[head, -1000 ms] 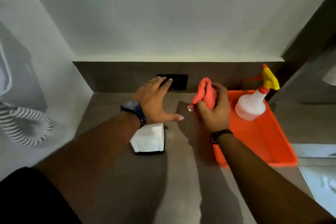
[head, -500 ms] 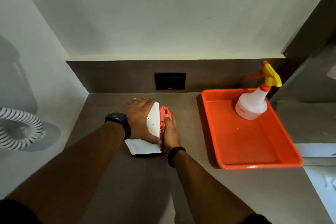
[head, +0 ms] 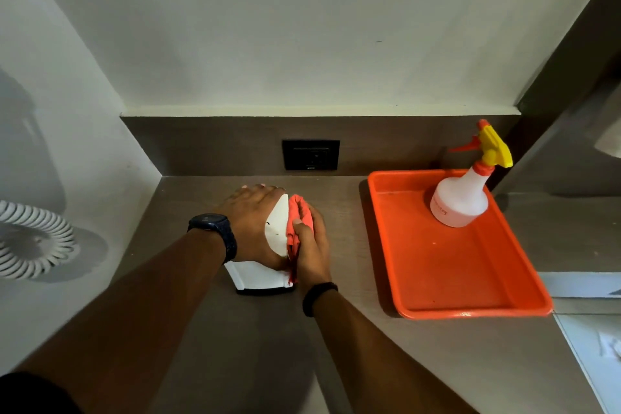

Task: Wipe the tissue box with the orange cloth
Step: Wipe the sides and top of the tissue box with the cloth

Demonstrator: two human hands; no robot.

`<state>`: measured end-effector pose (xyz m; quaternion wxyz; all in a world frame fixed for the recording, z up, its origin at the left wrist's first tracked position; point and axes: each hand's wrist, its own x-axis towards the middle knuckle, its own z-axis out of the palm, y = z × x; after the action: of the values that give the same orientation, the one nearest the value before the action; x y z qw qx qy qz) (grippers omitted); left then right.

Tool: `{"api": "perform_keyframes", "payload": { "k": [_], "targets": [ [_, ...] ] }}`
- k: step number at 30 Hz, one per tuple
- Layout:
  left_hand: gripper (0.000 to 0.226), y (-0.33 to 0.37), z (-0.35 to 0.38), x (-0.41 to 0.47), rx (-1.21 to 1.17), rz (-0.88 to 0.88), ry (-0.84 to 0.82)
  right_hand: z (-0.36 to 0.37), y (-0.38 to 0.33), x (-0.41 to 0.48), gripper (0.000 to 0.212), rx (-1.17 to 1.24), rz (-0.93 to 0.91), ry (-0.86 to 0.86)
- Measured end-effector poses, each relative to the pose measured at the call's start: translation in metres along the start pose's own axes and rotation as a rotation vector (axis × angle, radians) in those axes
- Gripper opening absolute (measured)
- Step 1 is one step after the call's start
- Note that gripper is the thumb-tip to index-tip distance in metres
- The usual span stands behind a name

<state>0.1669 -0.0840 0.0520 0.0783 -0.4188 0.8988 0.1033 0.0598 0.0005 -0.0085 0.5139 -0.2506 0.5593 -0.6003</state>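
Head view looks down on a brown table where a white tissue box [head: 260, 276] stands toward the back-left corner, well apart from the orange tray [head: 470, 309] that lies along the right edge with a spray bottle [head: 458, 200] upright at its far end. The left hand [head: 255, 225] lies over the top and left side of the box, its fingers [head: 265, 187] curled over the far end and pressed close together, steadying it. The right hand [head: 311, 252] is flat against the right side of the box with the orange cloth [head: 297, 222] bunched between palm and box wall; its fingers lie together and point away from the person, pressing the cloth against that face rather than pinching it. The box's long axis seems to run from the near edge toward the back wall, so the side under the cloth stretches away along the same line as the right forearm. That is the relation the wipe likely turns on: the right hand is already in contact, and a stroke along this face would run straight forward or back, while the top and left side stay covered by the left hand. Whether the cloth reaches the bottom rim of the box is hidden. A wall socket [head: 311, 155] sits behind the box on the back panel.
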Motion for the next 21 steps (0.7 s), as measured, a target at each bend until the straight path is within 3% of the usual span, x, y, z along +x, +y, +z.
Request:
{"api": "perform_keyframes", "payload": {
  "k": [6, 11, 15, 18, 21],
  "targets": [
    [0.13, 0.0013, -0.0025, -0.0013, -0.003, -0.022, -0.01, 0.0057, -0.0008, 0.0008, 0.042, -0.048, 0.125, 0.038],
    [0.126, 0.0003, -0.0004, -0.0012, -0.02, 0.001, 0.033, 0.0066, -0.0061, -0.0027, 0.056, -0.044, 0.014, -0.01],
    [0.133, -0.0009, 0.0013, -0.002, 0.008, 0.002, 0.004, 0.0063, -0.0021, -0.0011, 0.045, -0.088, 0.115, 0.041],
    [0.13, -0.0006, 0.0004, -0.0014, 0.003, 0.007, -0.006, 0.0049, -0.0063, -0.0055, 0.039, -0.078, 0.027, 0.01],
    [0.128, 0.0009, 0.0001, 0.0006, 0.02, 0.012, -0.013, 0.0073, -0.0044, -0.0086, 0.051, -0.143, -0.027, 0.011]
  ]
}}
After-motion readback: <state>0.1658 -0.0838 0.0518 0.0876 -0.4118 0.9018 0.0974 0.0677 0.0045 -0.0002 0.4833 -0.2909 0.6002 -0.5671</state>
